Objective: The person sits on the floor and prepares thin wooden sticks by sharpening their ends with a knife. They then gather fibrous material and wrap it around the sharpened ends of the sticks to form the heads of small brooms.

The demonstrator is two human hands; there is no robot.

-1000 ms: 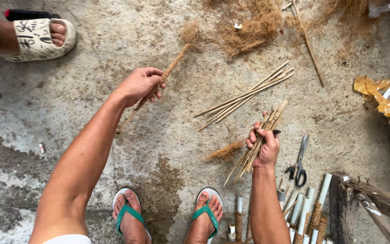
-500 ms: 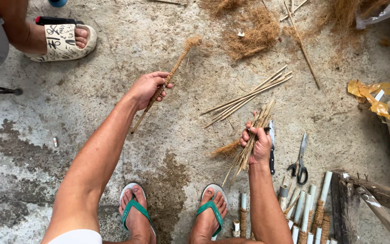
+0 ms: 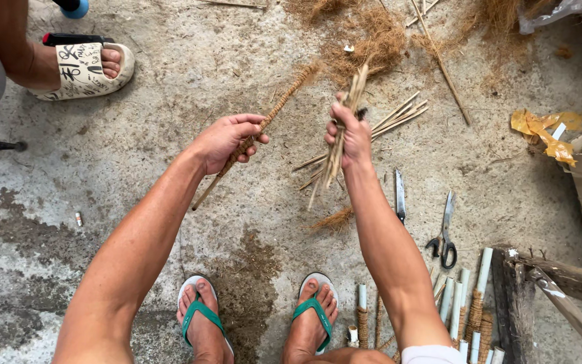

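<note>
The left hand [image 3: 227, 141] is closed around a long thin stick wrapped in brown coir rope [image 3: 257, 135], held at a slant with its frayed tip pointing far and right. The right hand [image 3: 350, 135] grips a bundle of pale split bamboo slivers [image 3: 341, 128] upright, just right of that stick. More loose bamboo sticks [image 3: 392, 118] lie on the concrete floor [image 3: 170, 87] beyond. The bundle looks loosely held, so slivers could slip out and scatter. A dark-handled knife [image 3: 399, 195] and black-handled scissors [image 3: 444, 232] lie near the bare forearm and the feet in green flip-flops [image 3: 200, 313], and a careless reach could catch a blade.
</note>
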